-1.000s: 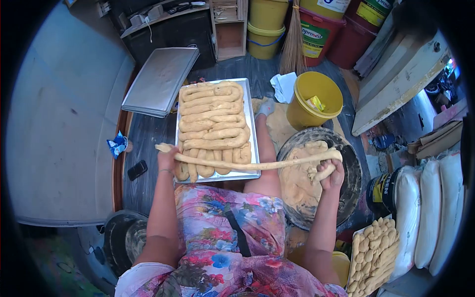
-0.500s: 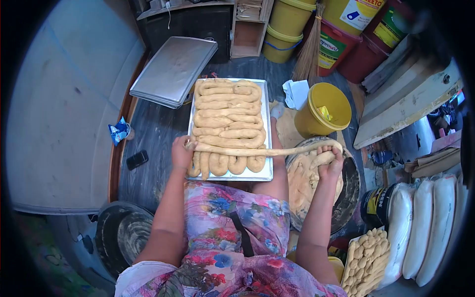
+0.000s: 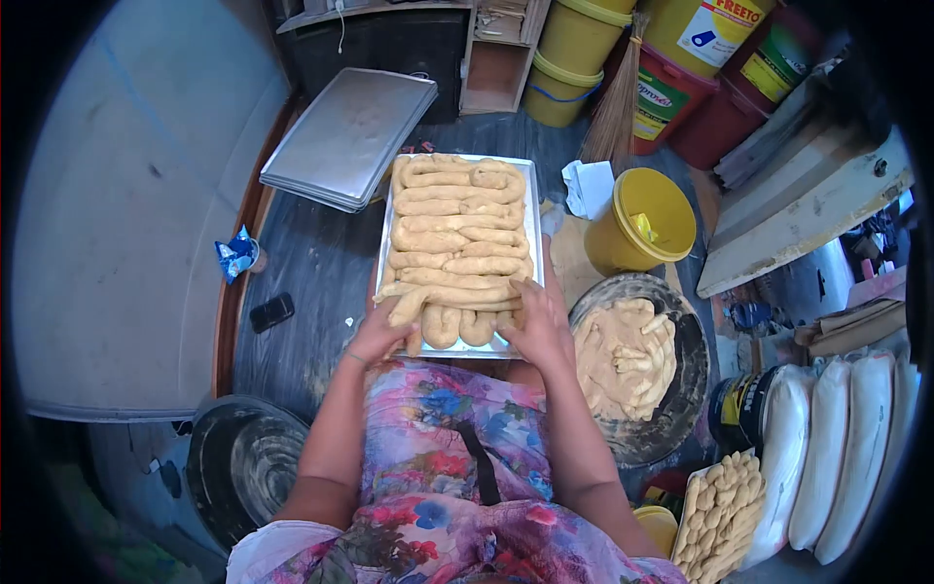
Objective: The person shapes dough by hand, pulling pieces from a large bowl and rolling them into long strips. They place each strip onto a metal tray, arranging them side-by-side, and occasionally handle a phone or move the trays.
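Observation:
A rope of dough (image 3: 457,293) folded back and forth covers most of a metal baking tray (image 3: 534,224) on my lap. At the tray's near left corner my left hand (image 3: 380,334) has its fingers around a dough strand. My right hand (image 3: 537,326) grips the dough at the near right side, fingers on top and thumb toward me. Between my hands, rounded dough loops (image 3: 443,329) lie along the near edge. To my right, a black basin (image 3: 693,370) holds a mass of dough (image 3: 623,365) with cut strips on it.
Stacked metal trays (image 3: 350,131) lie beyond on the left. A yellow bucket (image 3: 623,229) stands behind the basin. Another dark basin (image 3: 238,467) is at my left, with a phone (image 3: 271,311) on the floor. A tray of small dough pieces (image 3: 720,511) and white sacks (image 3: 817,448) are at lower right.
My right hand has moved left from above the basin to the tray. The dough strand that stretched between my hands now lies across the tray's near part. My left hand has shifted slightly nearer me.

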Demonstrator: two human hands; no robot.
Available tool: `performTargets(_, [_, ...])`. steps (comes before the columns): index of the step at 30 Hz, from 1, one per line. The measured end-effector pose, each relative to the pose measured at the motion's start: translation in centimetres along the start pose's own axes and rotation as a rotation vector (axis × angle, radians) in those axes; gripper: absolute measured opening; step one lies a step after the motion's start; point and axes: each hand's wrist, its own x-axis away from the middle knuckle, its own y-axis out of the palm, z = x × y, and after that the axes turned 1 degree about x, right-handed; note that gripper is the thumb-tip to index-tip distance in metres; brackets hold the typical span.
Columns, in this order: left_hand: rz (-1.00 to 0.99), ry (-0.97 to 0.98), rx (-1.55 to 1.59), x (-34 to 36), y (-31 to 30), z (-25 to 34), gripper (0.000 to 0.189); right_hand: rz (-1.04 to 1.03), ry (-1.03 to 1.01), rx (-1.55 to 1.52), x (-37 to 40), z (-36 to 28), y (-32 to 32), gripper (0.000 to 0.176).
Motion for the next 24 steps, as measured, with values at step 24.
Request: performTargets(24, [0.106, 0.642, -1.019, 0.0, 2.9, -0.9, 0.047, 0.169, 0.027, -0.175, -0.1, 4.0, 3.4, 0.076])
